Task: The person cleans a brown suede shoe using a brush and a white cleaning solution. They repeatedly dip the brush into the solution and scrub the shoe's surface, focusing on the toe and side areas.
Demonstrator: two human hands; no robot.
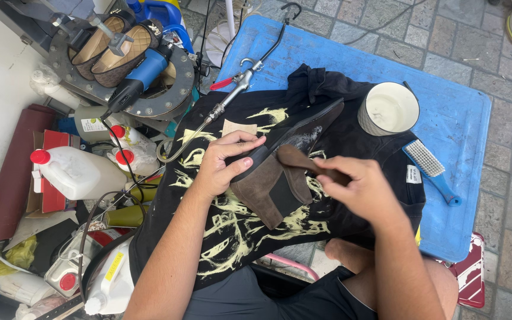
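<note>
Fingers (232, 144) of left hand (223, 166) wrap the brown boot (268, 184), steadying it sole-up over the black cloth (220, 231) on the lap; right hand (365, 189) fingers clamp a brush (303, 161) against its suede.

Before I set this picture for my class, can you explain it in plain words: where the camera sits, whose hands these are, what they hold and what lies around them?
The camera sits on a person's head and looks down, so both hands are their own. The left hand grips a brown suede ankle boot by its heel. The right hand presses a small brown brush against it. Under the boot lies a black cloth with yellow print, spread over a blue board. A white cup and a blue-handled brush rest there too.
</note>
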